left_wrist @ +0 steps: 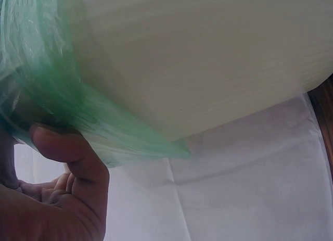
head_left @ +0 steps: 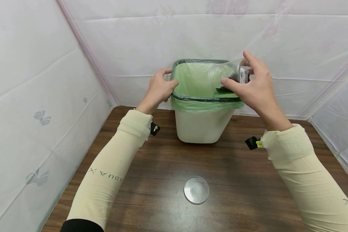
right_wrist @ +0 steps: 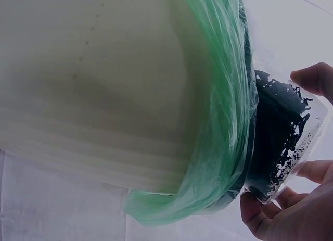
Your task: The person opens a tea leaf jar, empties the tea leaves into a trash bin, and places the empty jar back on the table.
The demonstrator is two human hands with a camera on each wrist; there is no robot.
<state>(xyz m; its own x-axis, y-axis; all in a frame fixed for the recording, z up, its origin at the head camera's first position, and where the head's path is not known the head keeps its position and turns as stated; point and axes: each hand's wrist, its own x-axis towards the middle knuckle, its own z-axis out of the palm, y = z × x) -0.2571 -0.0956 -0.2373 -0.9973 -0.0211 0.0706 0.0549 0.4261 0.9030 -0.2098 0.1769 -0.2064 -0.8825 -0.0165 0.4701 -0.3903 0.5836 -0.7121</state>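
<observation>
A cream trash can (head_left: 201,127) with a dark rim (head_left: 208,99) stands at the back of the table, lined with a green plastic bag (head_left: 188,77). At its left side my left hand (head_left: 159,87) grips the rim, thumb and fingers on the bagged edge. My right hand (head_left: 258,87) holds a clear plastic jar (head_left: 224,71) tilted on its side, its mouth over the inside of the can. Dark contents (right_wrist: 278,126) lie along the jar's lower wall, and some dark stuff (head_left: 224,89) shows near its mouth. A label (head_left: 244,74) sits on its base.
A round clear lid (head_left: 196,190) lies flat on the brown wooden table (head_left: 150,199), in front of the can. White plastic sheeting (head_left: 139,42) hangs behind the table and along both sides. Small black cameras (head_left: 251,143) are strapped at both wrists.
</observation>
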